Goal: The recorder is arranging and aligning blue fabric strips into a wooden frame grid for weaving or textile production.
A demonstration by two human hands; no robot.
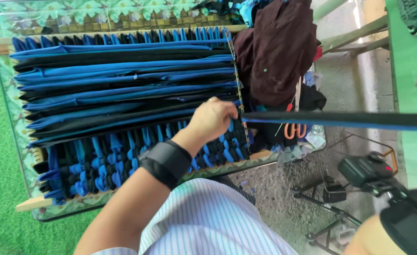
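Left hand [212, 119] is closed, pinching the long black-and-blue fabric strip [340, 120] at the right edge of the wooden weaving frame [1, 45], just above the woven blue-black section. Strip runs taut from that hand rightward out of view. Right hand isn't visible, only the forearm with black wrist strap [406, 222] at lower right; orange-handled scissors [295, 130] hang just below the strip.

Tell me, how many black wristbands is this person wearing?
2. One wristband wraps the left arm, just behind the left hand at the woven mat's edge. The other wristband is on the right arm at the lower right corner, partly cut off.
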